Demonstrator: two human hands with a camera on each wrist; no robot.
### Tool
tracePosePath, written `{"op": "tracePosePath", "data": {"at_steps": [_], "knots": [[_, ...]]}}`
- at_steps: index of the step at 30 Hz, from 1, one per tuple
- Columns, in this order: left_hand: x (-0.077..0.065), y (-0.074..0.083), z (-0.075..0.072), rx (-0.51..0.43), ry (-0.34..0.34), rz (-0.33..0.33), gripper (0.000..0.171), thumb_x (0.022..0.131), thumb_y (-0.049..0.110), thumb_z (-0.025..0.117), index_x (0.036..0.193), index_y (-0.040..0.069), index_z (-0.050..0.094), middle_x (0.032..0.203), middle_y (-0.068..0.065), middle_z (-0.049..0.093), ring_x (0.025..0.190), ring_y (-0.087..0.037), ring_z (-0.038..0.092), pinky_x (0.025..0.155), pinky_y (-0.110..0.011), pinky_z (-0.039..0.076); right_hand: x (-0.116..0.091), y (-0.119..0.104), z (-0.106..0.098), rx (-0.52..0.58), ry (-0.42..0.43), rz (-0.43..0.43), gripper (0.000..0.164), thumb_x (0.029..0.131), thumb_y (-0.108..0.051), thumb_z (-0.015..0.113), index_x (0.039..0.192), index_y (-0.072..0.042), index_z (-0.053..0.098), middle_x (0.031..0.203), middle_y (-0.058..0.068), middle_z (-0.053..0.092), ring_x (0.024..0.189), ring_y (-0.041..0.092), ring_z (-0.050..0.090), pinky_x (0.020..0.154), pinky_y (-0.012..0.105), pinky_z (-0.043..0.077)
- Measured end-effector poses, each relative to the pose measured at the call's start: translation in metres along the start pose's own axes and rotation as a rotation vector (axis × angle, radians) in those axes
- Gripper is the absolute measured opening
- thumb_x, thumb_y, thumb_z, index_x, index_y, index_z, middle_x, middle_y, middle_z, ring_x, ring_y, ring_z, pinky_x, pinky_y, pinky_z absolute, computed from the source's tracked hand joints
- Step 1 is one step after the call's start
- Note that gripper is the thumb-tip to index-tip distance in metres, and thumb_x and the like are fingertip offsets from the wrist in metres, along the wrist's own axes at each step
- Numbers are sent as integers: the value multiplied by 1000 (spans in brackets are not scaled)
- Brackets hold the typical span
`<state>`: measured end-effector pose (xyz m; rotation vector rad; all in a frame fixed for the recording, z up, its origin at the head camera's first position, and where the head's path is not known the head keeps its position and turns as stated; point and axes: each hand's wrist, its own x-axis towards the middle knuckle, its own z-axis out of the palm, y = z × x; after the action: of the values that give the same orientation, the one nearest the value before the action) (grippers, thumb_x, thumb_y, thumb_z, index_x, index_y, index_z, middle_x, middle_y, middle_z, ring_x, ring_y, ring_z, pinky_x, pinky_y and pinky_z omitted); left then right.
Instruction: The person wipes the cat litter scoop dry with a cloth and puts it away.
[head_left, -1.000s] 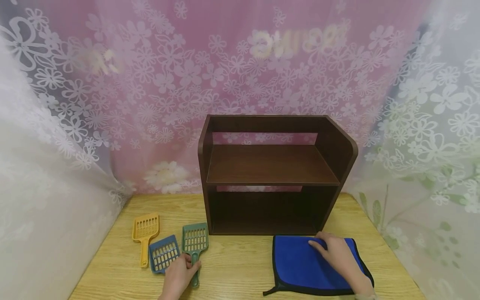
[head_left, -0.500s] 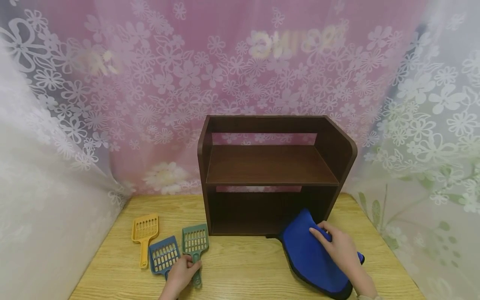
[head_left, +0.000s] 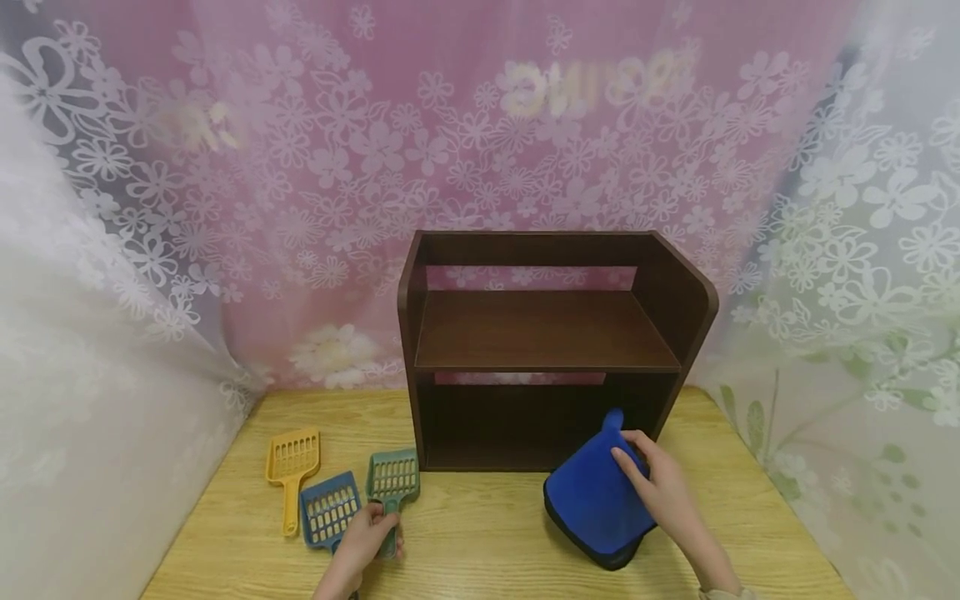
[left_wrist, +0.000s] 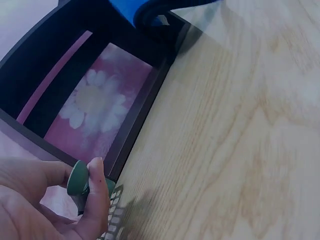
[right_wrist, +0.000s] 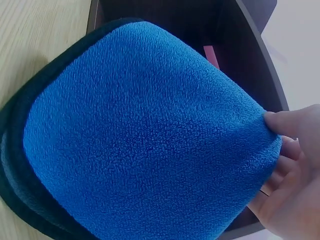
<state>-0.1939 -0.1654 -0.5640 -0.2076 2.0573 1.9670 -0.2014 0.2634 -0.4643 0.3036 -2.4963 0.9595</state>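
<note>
Scoops [head_left: 328, 508] left of cloth [head_left: 600, 500]; shelf [head_left: 543, 329] behind cloth, perhaps touching.

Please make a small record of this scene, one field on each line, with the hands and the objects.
Left hand: grips the green scoop by its handle
Right hand: pinches the blue cloth
Cloth state: folded over, black edging, in front of the shelf
Shelf: dark brown, two levels
Blue scoop: between the green and yellow scoops
Yellow scoop: flat on the table, untouched
Table: light wood grain
</note>
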Motion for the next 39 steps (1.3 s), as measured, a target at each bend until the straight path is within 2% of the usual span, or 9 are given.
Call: {"op": "tracePosePath", "data": {"at_steps": [5,10,13,17,22,26,29,34,39], "knots": [[-1,2,-2,-70,-45,-28,32,106,11,45,122,-16,39,87,-8,63,67,-13,63,64,-29,57,3,-5,4,25,56,-12,21,96,-11,71,116,-4,70,104,6,73,88,9,62,73,29,53],[-2,4,-5,-40,9,-28,55,106,12,43,141,-24,21,87,-8,58,69,-13,55,65,-29,52,5,-4,7,71,138,-66,19,91,-4,75,110,-5,72,91,2,70,76,0,55,65,17,46],[-3,7,-7,-9,56,-23,46,104,11,40,135,-22,31,77,-4,51,62,-12,43,58,-26,42,6,-4,8,92,189,-108,18,89,0,76,106,-5,73,90,3,71,76,-1,58,67,11,46],[-8,12,-14,10,83,-16,17,104,11,37,103,-4,46,70,-1,43,56,-9,31,52,-22,31,7,-5,7,115,252,-136,21,85,6,76,104,-4,73,93,7,73,81,-5,60,74,6,46],[-15,18,-22,10,87,-29,25,110,24,39,102,2,47,75,0,44,56,-8,29,49,-20,29,8,-7,4,127,305,-125,25,82,9,78,103,-4,73,92,8,73,81,-10,60,74,5,46],[-21,21,-29,-28,89,-40,39,111,37,37,119,-1,44,76,1,43,54,-6,27,48,-19,28,9,-10,3,135,334,-121,26,81,10,79,103,-4,73,93,10,74,82,-12,59,76,4,46],[-25,21,-36,-39,79,-37,43,112,38,32,125,-2,42,76,1,45,53,-5,27,47,-19,27,10,-10,2,133,348,-124,27,81,10,79,103,-3,73,94,11,74,85,-14,58,78,4,45],[-31,24,-45,16,15,-39,39,113,37,28,111,3,46,75,2,47,53,-5,30,48,-18,29,11,-9,3,130,379,-174,29,77,13,80,102,-1,73,95,12,71,89,-10,55,81,5,42],[-38,29,-49,48,-71,-32,36,113,34,31,113,2,49,75,2,48,54,-5,31,49,-18,30,14,-5,2,168,374,-223,27,77,15,79,100,2,71,117,19,61,114,6,50,91,11,39]]}}
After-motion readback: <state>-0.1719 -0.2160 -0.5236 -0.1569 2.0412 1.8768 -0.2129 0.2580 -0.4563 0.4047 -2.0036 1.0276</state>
